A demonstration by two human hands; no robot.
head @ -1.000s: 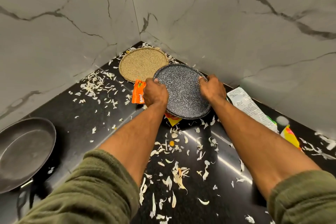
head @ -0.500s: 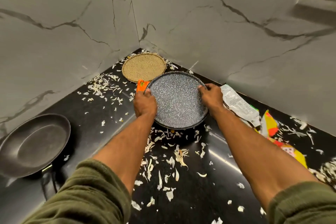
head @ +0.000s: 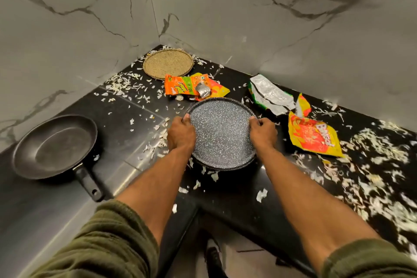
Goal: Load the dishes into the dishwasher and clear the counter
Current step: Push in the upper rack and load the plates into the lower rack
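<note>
Left hand, right hand curled, gripping; forearms extended.

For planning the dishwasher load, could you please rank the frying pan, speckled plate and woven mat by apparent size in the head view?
1. frying pan, largest
2. speckled plate
3. woven mat, smallest, though it lies farthest away, so unsure.

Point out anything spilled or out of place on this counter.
Pale vegetable shreds are strewn across the black counter. Torn, empty snack wrappers lie behind and right of the speckled plate, litter among cookware.
</note>
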